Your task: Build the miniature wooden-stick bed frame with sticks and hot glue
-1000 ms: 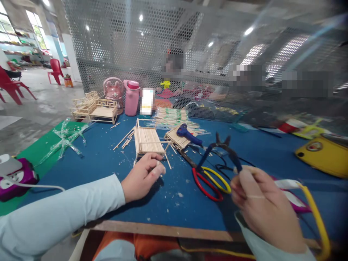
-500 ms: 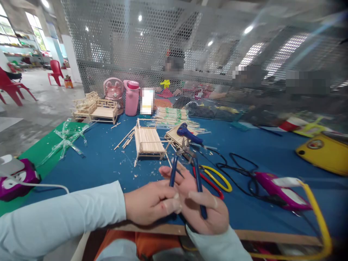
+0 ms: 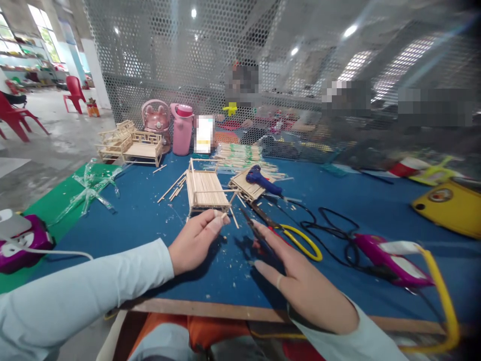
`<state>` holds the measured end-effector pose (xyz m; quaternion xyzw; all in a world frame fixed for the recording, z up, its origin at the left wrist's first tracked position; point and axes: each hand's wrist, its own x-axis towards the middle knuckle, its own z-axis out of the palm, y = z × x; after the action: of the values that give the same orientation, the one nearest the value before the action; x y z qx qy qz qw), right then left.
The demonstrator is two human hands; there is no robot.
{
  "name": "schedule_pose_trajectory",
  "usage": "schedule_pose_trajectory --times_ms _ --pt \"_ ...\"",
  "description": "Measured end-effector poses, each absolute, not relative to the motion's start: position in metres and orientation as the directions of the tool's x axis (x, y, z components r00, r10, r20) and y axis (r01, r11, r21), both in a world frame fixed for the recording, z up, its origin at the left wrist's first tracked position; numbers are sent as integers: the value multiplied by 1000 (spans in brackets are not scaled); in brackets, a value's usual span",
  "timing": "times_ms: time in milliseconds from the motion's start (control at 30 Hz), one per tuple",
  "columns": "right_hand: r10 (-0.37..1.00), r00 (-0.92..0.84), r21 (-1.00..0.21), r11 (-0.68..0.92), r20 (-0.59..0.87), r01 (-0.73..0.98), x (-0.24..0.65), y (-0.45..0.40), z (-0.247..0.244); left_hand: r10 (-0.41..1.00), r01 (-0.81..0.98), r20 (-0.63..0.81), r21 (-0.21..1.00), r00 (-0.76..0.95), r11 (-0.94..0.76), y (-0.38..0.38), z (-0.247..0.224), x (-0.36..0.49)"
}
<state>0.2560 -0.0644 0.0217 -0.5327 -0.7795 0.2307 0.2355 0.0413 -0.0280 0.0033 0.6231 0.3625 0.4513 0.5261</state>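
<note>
My left hand (image 3: pixel 197 240) is closed in a pinch, and a short piece of pale wooden stick (image 3: pixel 224 216) shows at its fingertips. It is just in front of a small bed-like frame (image 3: pixel 208 193) made of thin sticks. My right hand (image 3: pixel 296 278) is closed on dark blue-handled pliers (image 3: pixel 265 239), seen nearly edge-on and partly hidden by the fingers; the jaws point up and left. Beyond the right hand, yellow-and-red-handled scissors (image 3: pixel 300 240) lie on the blue table. A blue glue gun (image 3: pixel 261 178) rests on a flat stick panel (image 3: pixel 246 186).
Loose sticks (image 3: pixel 176 190) lie left of the frame, and bundled sticks (image 3: pixel 240 155) are behind it. More stick furniture (image 3: pixel 143 150), a pink bottle (image 3: pixel 183 133) and a phone (image 3: pixel 204 134) stand farther back. A purple power strip (image 3: pixel 391 260) with cables lies at right.
My hands were together at the pliers and are now apart. My left hand has moved forward and left, showing a stick piece. The pliers have turned edge-on in my right hand.
</note>
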Motion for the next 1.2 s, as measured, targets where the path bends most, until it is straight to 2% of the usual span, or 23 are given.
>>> schedule_pose_trajectory --times_ms 100,200,600,800,1067,1200 --pt "932 -353 -489 346 82 801 249 -66 25 904 -29 188 981 385 -192 -32 6 42" --pt "930 -364 -421 354 60 835 245 -67 30 890 -24 197 978 412 -205 -33 8 42" --pt "909 -398 -291 417 125 861 246 -69 28 874 -45 241 968 421 -246 -34 8 40" --pt "891 -422 -283 453 167 845 247 -69 27 868 -44 257 964 424 -264 -35 9 39" --pt "870 -434 -376 492 234 785 244 -66 26 859 -37 265 960 439 -278 -34 8 39" --pt "860 -440 -385 509 258 770 244 -65 25 853 4 252 958 456 -285 -35 9 39"
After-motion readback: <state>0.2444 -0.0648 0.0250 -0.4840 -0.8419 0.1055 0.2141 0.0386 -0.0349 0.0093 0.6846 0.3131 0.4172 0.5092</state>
